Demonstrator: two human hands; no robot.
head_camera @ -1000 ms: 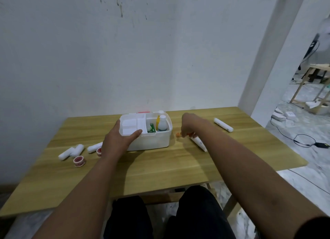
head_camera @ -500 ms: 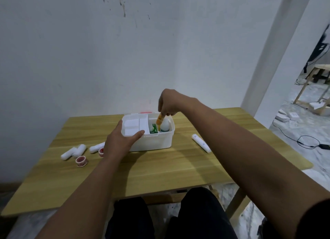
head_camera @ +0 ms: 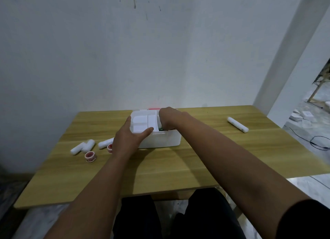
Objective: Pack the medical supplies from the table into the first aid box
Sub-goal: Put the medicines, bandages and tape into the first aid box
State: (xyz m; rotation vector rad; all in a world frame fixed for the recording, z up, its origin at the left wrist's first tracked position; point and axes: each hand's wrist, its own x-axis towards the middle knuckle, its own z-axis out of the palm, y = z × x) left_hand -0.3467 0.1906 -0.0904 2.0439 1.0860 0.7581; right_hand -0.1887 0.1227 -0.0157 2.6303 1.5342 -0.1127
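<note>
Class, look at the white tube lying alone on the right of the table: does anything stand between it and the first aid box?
Nothing visible does. The white tube lies alone on bare table; only the right hand, reaching into the first aid box, crosses near that path.

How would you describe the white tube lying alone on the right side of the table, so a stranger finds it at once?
Start at the wooden table and the white first aid box at its middle. Look far right of the box, near the table's back right corner: the white tube lies there alone, longer and slimmer than the stubby white rolls left of the box.
</note>
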